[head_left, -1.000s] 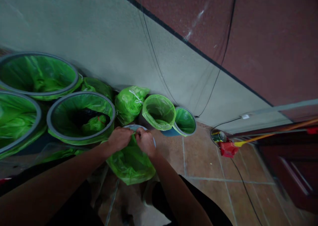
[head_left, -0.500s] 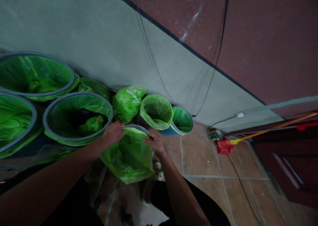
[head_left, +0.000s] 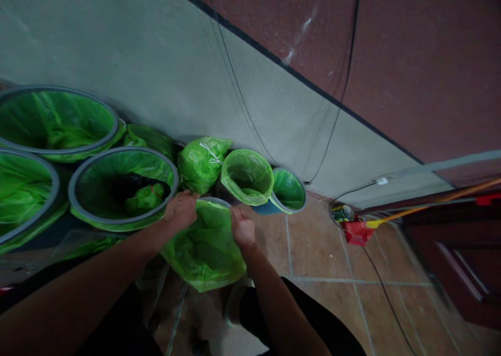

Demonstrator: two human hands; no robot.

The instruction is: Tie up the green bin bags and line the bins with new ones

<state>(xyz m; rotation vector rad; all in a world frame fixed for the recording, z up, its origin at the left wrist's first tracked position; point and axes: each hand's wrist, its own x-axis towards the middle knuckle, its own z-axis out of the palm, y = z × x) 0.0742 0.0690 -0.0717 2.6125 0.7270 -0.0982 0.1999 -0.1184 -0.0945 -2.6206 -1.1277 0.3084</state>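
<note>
- Drawn apart since a second ago: left hand [head_left: 183,208] and right hand [head_left: 243,226], both on the green bag [head_left: 209,257].
- At left, with fingers curled tight around the bag's edge, just beside a large lined bin [head_left: 117,221].
- Between both, with the bag spread before a pale rim [head_left: 217,201].
- At right, with fingers clenched on the bag's edge.
</note>
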